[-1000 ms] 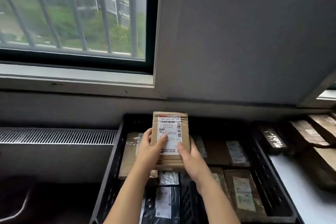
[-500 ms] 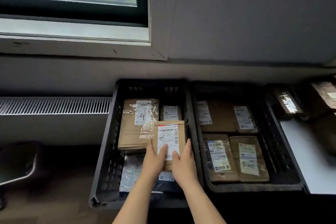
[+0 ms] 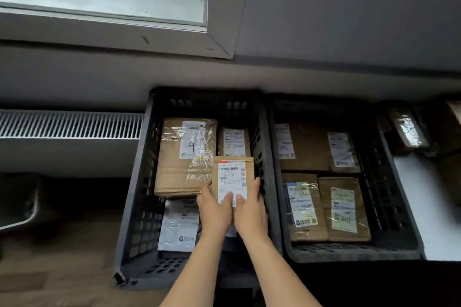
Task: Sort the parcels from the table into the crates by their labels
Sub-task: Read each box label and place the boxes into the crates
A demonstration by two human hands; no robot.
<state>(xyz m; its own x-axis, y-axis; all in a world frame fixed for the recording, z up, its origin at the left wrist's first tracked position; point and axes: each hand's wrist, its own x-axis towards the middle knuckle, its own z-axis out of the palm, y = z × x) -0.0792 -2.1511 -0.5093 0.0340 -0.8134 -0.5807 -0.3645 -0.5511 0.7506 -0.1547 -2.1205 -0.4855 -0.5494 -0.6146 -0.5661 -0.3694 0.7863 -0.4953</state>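
Left crate (image 3: 132,207): dark and slotted, standing side by side against its neighbour.
Right crate (image 3: 349,254): same kind, with four brown labelled boxes lying flat inside in two rows.
Bench (image 3: 421,207): white, just right of the crates, with taped parcels (image 3: 406,129) at its far end.
Large box (image 3: 174,167): brown and taped, lying flat in the far-left part of the first crate.
Silver bag (image 3: 178,224): lies flat just in front of that box.
Held parcel (image 3: 232,174): small brown box, label up, over the same crate's right half, beside the big box. I cannot tell whether it rests on anything.
Hands: left hand (image 3: 214,209) and right hand (image 3: 250,209) clasp its near end from either side, thumbs on the label, fingers along the edges.
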